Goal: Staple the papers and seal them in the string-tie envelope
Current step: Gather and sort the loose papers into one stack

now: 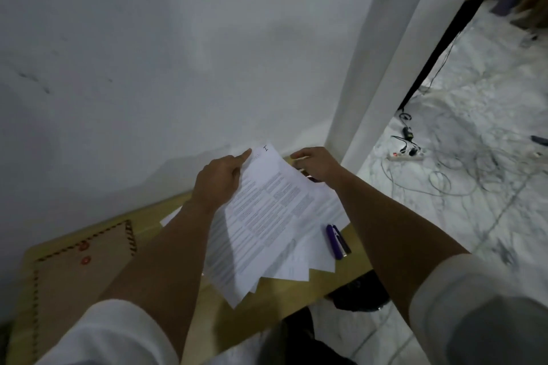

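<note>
The papers [267,216] are thin white sheets, matt, printed with grey text. The envelope [80,270] is brown kraft paper, dull, with a striped printed edge and two red round fasteners. The table [296,296] has a pale yellowish wood-look top, smooth with a faint sheen. The stapler [336,241] looks like glossy purple plastic with a darker part beside it. The wall [178,53] is matt white paint, slightly scuffed. The floor [474,187] is glossy marble-patterned tile. The sleeves [480,305] are white cloth.
</note>
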{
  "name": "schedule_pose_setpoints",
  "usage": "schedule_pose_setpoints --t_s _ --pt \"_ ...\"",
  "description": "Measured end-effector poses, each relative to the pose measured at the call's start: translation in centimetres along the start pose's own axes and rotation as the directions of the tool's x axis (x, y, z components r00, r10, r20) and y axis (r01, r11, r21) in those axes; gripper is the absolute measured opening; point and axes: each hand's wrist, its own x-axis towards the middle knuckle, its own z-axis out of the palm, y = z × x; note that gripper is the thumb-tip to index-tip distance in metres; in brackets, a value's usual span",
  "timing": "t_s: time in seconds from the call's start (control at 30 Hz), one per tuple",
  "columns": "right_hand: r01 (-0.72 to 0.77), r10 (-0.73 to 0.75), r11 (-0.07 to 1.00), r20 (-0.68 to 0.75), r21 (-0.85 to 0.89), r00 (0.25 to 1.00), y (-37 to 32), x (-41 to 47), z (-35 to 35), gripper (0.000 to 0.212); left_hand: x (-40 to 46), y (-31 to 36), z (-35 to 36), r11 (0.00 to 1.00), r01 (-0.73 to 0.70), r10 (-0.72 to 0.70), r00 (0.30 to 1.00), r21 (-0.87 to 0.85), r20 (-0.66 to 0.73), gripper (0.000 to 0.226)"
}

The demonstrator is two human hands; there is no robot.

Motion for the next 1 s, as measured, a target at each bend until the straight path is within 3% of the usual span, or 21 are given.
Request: schedule_pose_setpoints --t_s 0.1,0.17,0.23,0.43,0.53,0.7,0.87,1.0 --pt "-0.121 0.120 0.992 -0.034 -0.038 0.992 5.4 4.4 -2.0 0.015 0.7 -0.5 5.1 0.993 0.102 -0.095 0.989 -0.059 0.109 0.050" --pt "-0.173 0.156 0.966 -0.099 -0.194 0.983 9.3 7.4 -3.0 0.016 1.1 -1.0 8.2 0.986 0.151 -0.136 0.975 -0.073 0.173 0.049" --pt "-0.214 0.166 0.902 -0.157 -0.374 0.973 12.3 9.1 -3.7 0.026 1.4 -1.5 10.8 0.979 0.192 -0.176 0.963 -0.061 0.203 0.043" --pt "-0.402 0.335 0.735 -0.223 -0.546 0.916 18.0 13.5 -5.1 0.072 3.2 -3.3 14.6 0.971 0.238 -0.227 0.940 -0.012 0.254 0.040" --pt "-0.411 0.372 0.722 -0.188 -0.556 0.909 19.6 15.0 -6.0 0.088 3.9 -3.6 15.3 0.971 0.237 -0.234 0.936 0.020 0.263 0.041" --pt "-0.364 0.329 0.785 -0.161 -0.502 0.931 20.4 16.0 -6.7 0.079 4.3 -3.7 15.4 0.965 0.259 -0.258 0.929 0.032 0.264 0.040" --pt "-0.397 0.318 0.812 -0.246 -0.428 0.916 20.3 15.7 -5.9 0.076 4.2 -3.7 14.7 0.967 0.254 -0.253 0.933 0.029 0.255 0.039" --pt "-0.369 0.233 0.825 -0.336 -0.429 0.913 20.1 15.0 -5.8 0.050 3.8 -3.7 13.4 0.974 0.224 -0.224 0.948 0.029 0.226 0.035"
